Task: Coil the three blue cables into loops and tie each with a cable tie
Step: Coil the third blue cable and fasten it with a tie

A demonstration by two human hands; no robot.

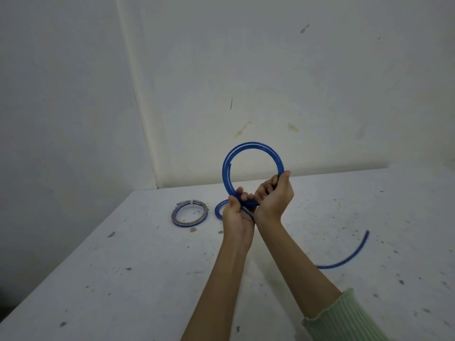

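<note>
- Nearest the camera, a ribbed pale green sleeve covers the right forearm at the lower right edge; the left forearm is bare and rises from the bottom centre.
- Both forearms reach up and forward and meet above the white, speckled bench.
- Left hand sits just below and left of the right one, palm toward the camera, its fingers curled and clenched around the bottom of the blue cable loop.
- Right hand touches the left hand and closes on the loop's lower right side, thumb tip up against the cable at the right.
- That loop stands roughly upright in the air, seen against the white wall, and shows at least two turns lying side by side; one cut end shows inside the loop on its left.
- A short piece of the cable crosses the left palm, running down to the right.
- The cable's free tail curves over the bench at the right, blurred, with its tip well apart from the hands.
- A finished coil lies flat on the bench to the left of the hands, bound at its top by a pale cable tie.
- A second coil lies flat between that one and the left hand, partly hidden behind the hand; whether it carries a tie I cannot tell.
</note>
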